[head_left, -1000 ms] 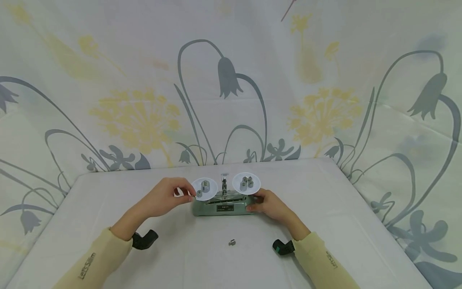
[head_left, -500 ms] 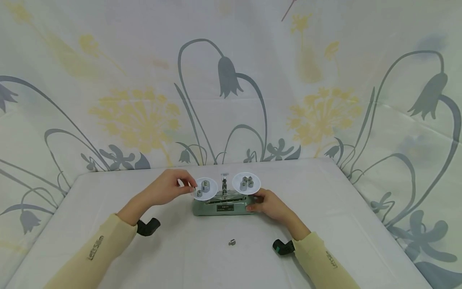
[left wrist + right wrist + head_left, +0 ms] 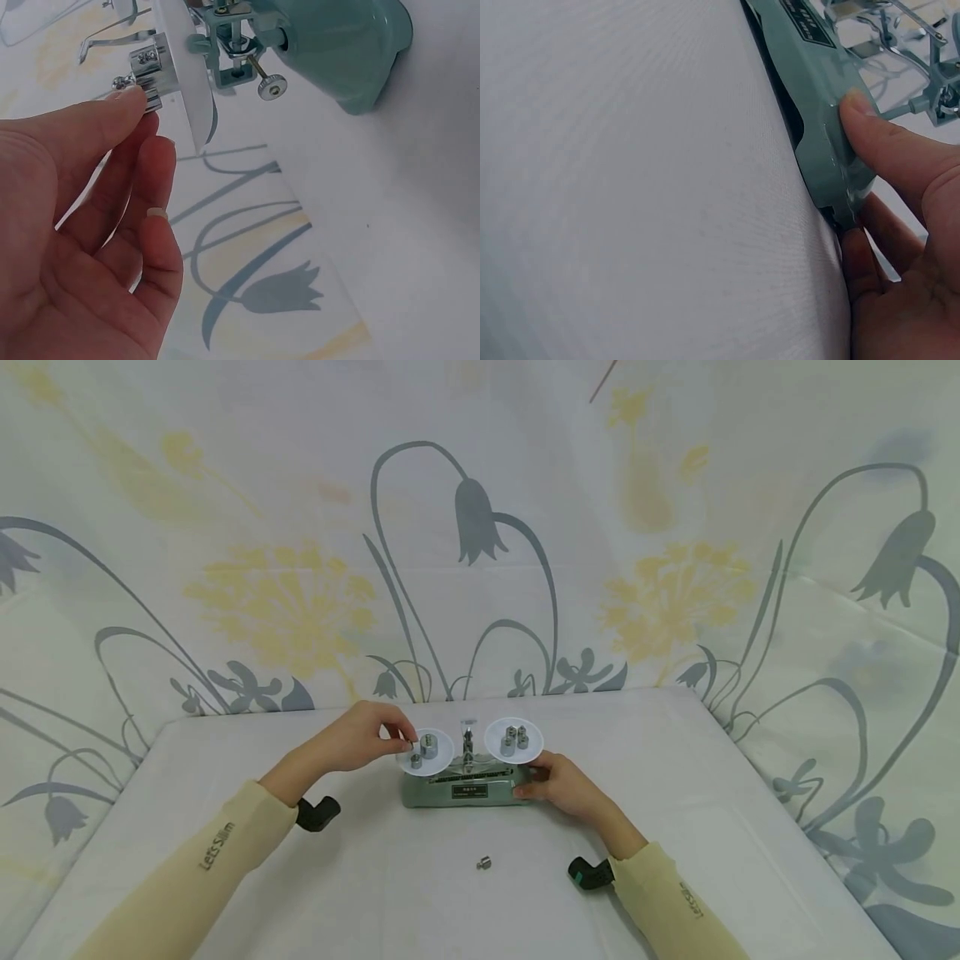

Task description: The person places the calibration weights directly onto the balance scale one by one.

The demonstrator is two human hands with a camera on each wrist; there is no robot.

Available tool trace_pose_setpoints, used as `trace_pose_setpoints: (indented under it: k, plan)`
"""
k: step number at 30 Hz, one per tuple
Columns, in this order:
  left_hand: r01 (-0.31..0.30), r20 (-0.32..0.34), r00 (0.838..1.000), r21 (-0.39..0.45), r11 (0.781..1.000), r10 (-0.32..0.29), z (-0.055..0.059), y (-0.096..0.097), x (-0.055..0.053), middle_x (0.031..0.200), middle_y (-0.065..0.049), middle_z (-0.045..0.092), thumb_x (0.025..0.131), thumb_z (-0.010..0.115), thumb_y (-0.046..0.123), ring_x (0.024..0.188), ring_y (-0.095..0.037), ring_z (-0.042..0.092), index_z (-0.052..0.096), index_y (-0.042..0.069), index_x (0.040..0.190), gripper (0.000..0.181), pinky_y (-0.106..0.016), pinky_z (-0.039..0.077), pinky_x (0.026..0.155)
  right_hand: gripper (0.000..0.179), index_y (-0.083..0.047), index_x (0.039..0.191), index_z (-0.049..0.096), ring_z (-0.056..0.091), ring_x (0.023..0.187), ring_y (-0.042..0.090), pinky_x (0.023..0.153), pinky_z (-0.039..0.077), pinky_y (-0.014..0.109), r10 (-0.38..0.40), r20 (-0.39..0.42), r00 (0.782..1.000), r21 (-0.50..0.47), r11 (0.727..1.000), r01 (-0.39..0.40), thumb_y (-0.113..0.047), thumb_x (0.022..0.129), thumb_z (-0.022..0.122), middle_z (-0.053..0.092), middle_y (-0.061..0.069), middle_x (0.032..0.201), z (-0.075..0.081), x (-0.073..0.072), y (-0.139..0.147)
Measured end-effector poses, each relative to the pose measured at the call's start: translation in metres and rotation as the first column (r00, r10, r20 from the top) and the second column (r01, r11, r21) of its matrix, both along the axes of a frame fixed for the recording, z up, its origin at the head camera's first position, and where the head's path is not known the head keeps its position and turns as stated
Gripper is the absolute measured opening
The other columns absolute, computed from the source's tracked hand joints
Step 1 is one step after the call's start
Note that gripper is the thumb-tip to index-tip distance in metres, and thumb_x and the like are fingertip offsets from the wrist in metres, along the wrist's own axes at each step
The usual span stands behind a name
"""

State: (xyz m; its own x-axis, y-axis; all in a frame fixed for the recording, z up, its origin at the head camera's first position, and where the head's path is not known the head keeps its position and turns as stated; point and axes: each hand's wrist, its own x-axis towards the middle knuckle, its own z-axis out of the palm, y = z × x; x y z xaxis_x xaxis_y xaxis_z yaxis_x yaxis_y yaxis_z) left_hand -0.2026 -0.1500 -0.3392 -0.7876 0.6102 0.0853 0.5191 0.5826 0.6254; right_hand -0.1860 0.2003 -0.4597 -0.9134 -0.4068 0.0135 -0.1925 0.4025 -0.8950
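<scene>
A green two-pan balance scale [image 3: 438, 797] stands near the far side of the table. Over the outer edge of its white left pan [image 3: 444, 763], my left hand [image 3: 360, 739] pinches a small metal weight [image 3: 153, 100] between thumb and forefinger, mostly hidden by the fingertips. A larger metal weight [image 3: 428, 746] and a small one [image 3: 416, 762] stand on that pan. Several metal weights [image 3: 507, 748] stand together on the right pan [image 3: 495, 728]. My right hand [image 3: 911, 217] grips the right end of the scale's base, thumb on the front face and fingers behind.
A loose metal weight [image 3: 483, 863] lies on its side on the white tablecloth [image 3: 405, 893], in front of the scale. Behind the table hangs a flower-patterned cloth [image 3: 480, 593]. Dark wrist devices [image 3: 318, 814] stick out below both sleeves.
My left hand has moved up and slightly right, from the left pan's lower outer edge to above its rim. The right hand keeps its grip on the base.
</scene>
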Motion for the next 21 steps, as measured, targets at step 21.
trace_pose_setpoints:
  k: [21]
  plan:
    - [0.027, -0.008, 1.000, -0.004, 1.000, -0.027, 0.0003, -0.0023, 0.0013, 0.094, 0.006, 0.067, 0.090, 0.071, 0.003, 0.083, -0.015, 0.058, 0.075, 0.012, 0.095, 0.011, -0.032, 0.053, 0.069, 0.050, -0.004, 0.125, 0.066, 0.054, 0.124, 0.031, 0.106, 0.042, 0.052, 0.008, -0.010, 1.000, -0.011, 1.000, -0.009, -0.018, 0.081, 0.084, 0.063, 0.009, 0.127, -0.0032, -0.0010, 0.0011]
